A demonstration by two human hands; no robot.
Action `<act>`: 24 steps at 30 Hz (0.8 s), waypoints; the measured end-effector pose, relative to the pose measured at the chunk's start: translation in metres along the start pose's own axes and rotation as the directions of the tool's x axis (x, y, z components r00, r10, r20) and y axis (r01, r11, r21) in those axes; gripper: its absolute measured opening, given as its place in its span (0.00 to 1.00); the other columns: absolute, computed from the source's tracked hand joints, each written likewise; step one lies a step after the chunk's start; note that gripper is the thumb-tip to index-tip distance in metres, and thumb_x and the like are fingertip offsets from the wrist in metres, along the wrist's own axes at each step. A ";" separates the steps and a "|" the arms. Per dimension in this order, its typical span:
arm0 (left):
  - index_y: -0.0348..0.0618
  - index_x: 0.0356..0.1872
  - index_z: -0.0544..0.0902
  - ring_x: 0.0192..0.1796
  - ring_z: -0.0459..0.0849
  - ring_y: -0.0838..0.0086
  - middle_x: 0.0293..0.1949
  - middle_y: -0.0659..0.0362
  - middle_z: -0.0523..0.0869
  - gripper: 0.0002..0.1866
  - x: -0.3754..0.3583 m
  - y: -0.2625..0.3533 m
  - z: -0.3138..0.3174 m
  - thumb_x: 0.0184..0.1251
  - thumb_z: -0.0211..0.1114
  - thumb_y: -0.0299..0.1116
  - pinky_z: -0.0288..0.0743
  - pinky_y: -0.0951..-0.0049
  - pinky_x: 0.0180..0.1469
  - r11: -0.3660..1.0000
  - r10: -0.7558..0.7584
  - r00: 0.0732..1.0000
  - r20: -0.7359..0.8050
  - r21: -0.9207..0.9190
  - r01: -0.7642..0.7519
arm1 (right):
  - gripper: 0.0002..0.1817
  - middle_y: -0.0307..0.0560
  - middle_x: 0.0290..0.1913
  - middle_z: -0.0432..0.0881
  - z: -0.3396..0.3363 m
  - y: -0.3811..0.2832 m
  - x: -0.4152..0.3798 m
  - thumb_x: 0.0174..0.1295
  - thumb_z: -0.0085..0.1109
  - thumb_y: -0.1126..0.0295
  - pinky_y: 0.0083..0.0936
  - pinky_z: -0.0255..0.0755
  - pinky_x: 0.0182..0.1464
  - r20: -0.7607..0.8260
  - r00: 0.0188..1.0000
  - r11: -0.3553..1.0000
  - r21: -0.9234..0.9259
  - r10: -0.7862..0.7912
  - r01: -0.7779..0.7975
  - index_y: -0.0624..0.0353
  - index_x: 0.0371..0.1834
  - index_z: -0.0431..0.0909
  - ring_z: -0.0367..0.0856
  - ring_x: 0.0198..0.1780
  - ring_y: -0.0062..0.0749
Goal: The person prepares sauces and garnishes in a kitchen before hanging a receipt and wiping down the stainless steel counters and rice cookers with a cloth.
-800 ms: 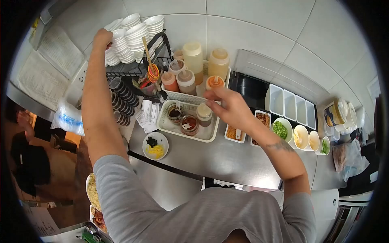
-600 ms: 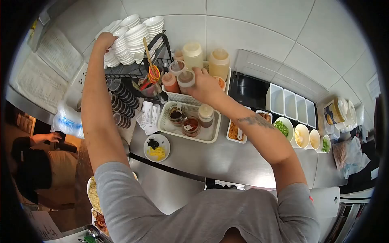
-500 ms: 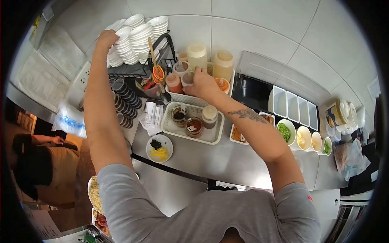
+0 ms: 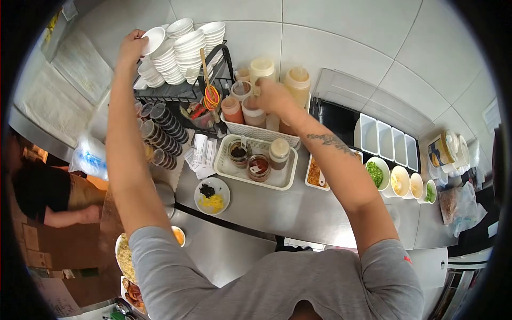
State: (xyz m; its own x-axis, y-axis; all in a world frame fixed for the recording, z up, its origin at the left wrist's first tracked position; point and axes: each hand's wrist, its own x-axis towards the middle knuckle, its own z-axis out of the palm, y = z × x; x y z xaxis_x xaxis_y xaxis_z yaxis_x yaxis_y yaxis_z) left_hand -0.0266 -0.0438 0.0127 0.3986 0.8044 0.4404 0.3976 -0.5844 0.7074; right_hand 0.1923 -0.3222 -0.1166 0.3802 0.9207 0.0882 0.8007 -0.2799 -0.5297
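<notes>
Head view: a white dish is pinched at its edge by the left hand beside stacked bowls, while an upright sauce bottle is overhung by the nearer right hand, whose grip can't be told.

This is a commercial kitchen: stacked small white bowls, translucent plastic squeeze bottles in a white perforated basket, columns of black-and-clear lidded sauce cups, white tubs of chopped green garnish along a grey stainless-steel desk, and pale wall tiles behind.
</notes>
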 end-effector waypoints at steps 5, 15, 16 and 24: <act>0.44 0.50 0.78 0.39 0.78 0.80 0.40 0.65 0.81 0.13 -0.142 0.049 -0.019 0.65 0.58 0.29 0.72 0.79 0.42 0.994 -0.079 0.843 0.532 0.102 0.029 | 0.39 0.65 0.56 0.72 -0.019 0.008 0.021 0.50 0.70 0.56 0.40 0.73 0.54 -0.371 0.928 0.999 -0.033 -0.001 -0.012 0.67 0.59 0.63 0.77 0.54 0.56; 0.48 0.46 0.78 0.46 0.80 0.53 0.45 0.52 0.77 0.14 -0.429 -0.028 0.044 0.58 0.58 0.23 0.74 0.56 0.47 0.948 -0.205 0.290 0.935 0.264 -0.179 | 0.40 0.64 0.55 0.73 -0.048 -0.008 0.006 0.46 0.71 0.51 0.39 0.75 0.52 -0.366 0.931 0.994 -0.095 0.013 -0.052 0.68 0.56 0.67 0.77 0.54 0.54; 0.49 0.45 0.78 0.46 0.80 0.53 0.45 0.52 0.77 0.14 -0.439 -0.032 0.045 0.58 0.59 0.24 0.74 0.56 0.46 0.946 -0.234 0.309 0.922 0.289 -0.147 | 0.41 0.63 0.56 0.73 -0.056 0.004 -0.001 0.46 0.71 0.48 0.40 0.75 0.52 -0.390 0.919 0.987 -0.115 0.059 -0.113 0.67 0.56 0.67 0.78 0.53 0.53; 0.38 0.55 0.74 0.49 0.78 0.50 0.49 0.48 0.75 0.21 -0.424 0.020 0.035 0.61 0.63 0.31 0.72 0.58 0.50 0.957 -0.096 0.576 0.812 0.234 -0.171 | 0.43 0.61 0.49 0.80 -0.037 0.089 0.006 0.40 0.74 0.45 0.38 0.76 0.48 -0.347 0.937 0.996 -0.063 0.037 -0.063 0.65 0.53 0.69 0.81 0.48 0.53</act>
State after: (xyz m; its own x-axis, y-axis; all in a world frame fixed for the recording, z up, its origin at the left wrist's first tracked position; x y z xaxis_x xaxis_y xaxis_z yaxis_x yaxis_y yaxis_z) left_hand -0.1589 -0.4003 -0.1796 0.8624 0.4326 -0.2630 0.5061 -0.7219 0.4720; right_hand 0.2828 -0.3521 -0.1315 0.5469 0.7580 0.3554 0.8025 -0.3539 -0.4803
